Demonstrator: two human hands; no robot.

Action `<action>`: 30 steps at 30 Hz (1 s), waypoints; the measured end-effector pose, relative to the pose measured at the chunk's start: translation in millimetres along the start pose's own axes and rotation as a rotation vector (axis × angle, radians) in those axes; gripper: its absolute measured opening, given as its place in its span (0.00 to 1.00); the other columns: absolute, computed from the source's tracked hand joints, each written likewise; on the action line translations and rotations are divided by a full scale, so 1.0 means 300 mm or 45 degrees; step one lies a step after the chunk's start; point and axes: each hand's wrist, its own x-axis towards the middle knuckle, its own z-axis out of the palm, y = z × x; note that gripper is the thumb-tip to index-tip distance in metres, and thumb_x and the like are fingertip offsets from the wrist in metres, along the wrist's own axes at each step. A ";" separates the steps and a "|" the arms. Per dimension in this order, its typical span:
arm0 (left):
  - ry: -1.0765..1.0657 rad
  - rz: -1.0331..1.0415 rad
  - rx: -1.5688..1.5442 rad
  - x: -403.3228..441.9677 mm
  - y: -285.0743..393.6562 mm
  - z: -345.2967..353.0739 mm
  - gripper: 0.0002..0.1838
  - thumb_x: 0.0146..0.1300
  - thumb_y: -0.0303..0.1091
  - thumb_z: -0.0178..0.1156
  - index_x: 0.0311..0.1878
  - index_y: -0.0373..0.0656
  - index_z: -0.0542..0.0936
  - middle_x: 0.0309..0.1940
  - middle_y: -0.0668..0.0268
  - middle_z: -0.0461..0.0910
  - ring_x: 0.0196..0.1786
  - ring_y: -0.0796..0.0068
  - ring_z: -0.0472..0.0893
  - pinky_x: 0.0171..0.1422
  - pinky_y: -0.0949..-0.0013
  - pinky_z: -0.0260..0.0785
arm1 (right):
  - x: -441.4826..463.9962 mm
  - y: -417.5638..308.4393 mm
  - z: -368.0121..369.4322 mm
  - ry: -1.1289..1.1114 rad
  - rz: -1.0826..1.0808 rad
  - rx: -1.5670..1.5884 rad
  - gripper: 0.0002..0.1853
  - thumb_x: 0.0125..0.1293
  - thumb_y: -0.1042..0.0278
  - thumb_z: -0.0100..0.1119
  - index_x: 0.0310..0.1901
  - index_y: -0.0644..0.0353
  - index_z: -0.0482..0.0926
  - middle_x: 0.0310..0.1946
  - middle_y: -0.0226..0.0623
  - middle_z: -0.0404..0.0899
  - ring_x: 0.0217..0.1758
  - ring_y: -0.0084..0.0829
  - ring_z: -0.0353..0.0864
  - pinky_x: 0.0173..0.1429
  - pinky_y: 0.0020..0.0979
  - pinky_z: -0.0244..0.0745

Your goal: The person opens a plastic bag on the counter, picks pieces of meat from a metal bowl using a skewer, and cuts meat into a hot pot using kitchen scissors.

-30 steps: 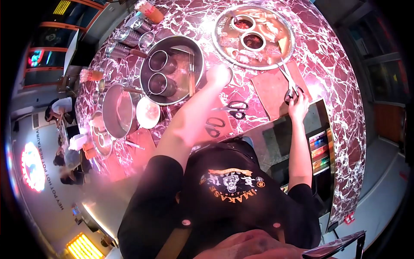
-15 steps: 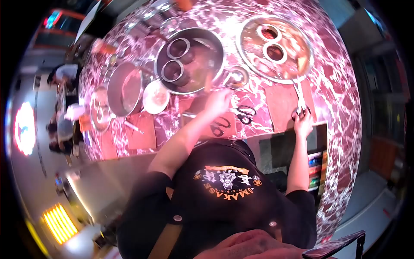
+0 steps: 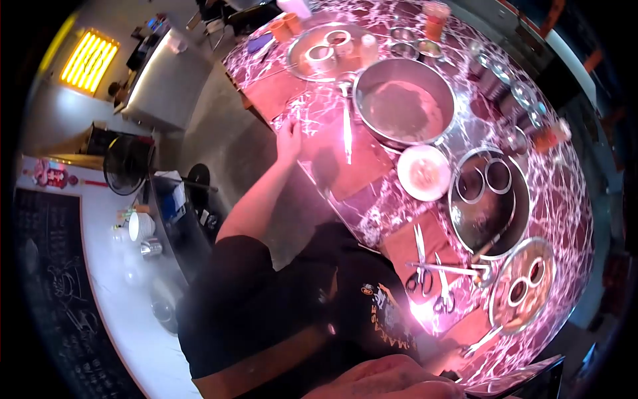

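My left hand [image 3: 288,141] is at the table's edge, its fingers curled in, and nothing shows sticking out of them. Just beside it is a brown place mat [image 3: 332,146] with a shiny slim utensil [image 3: 347,136] on it. Low in the view, my right hand [image 3: 444,359] is partly hidden and closed around a pair of scissors [image 3: 483,340], blades pointing toward a tray of food [image 3: 500,324]. Two more pairs of scissors, one [image 3: 420,256] beside the other [image 3: 443,282], lie on a mat between my hands. A metal ladle [image 3: 458,270] crosses them.
A large round pan [image 3: 359,110] and a white plate [image 3: 399,174] stand mid-table. Beyond is a deep pot [image 3: 454,219] with two rings. Another round tray [image 3: 292,66], metal cups [image 3: 492,86] and orange cups [image 3: 279,30] stand around. A counter [image 3: 159,100] lies past the floor.
My view has swung strongly toward the left end of the table. My left hand has moved from near the pot to the table's edge; my right hand keeps the scissors.
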 end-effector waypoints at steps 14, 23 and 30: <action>-0.016 -0.188 0.741 1.140 -0.814 0.083 0.20 0.61 0.48 0.61 0.56 0.56 0.79 0.41 0.56 0.84 0.46 0.54 0.83 0.49 0.55 0.73 | -0.616 -0.356 -0.610 -0.640 0.076 -0.017 0.40 0.55 0.51 0.65 0.68 0.54 0.63 0.58 0.50 0.73 0.57 0.50 0.75 0.56 0.49 0.73; -0.168 -0.215 0.708 1.260 -0.939 0.098 0.18 0.61 0.51 0.61 0.52 0.61 0.81 0.41 0.58 0.84 0.46 0.55 0.83 0.50 0.55 0.73 | -0.777 -0.380 -0.717 -0.898 0.122 -0.012 0.40 0.55 0.55 0.66 0.68 0.59 0.62 0.58 0.54 0.72 0.56 0.50 0.75 0.54 0.48 0.73; -0.228 0.277 0.747 1.266 -0.757 0.057 0.12 0.64 0.45 0.56 0.44 0.54 0.83 0.35 0.60 0.84 0.42 0.58 0.84 0.44 0.54 0.75 | -0.834 -0.274 -0.690 -0.945 0.133 0.013 0.40 0.55 0.58 0.66 0.67 0.64 0.61 0.58 0.55 0.71 0.54 0.50 0.75 0.53 0.46 0.73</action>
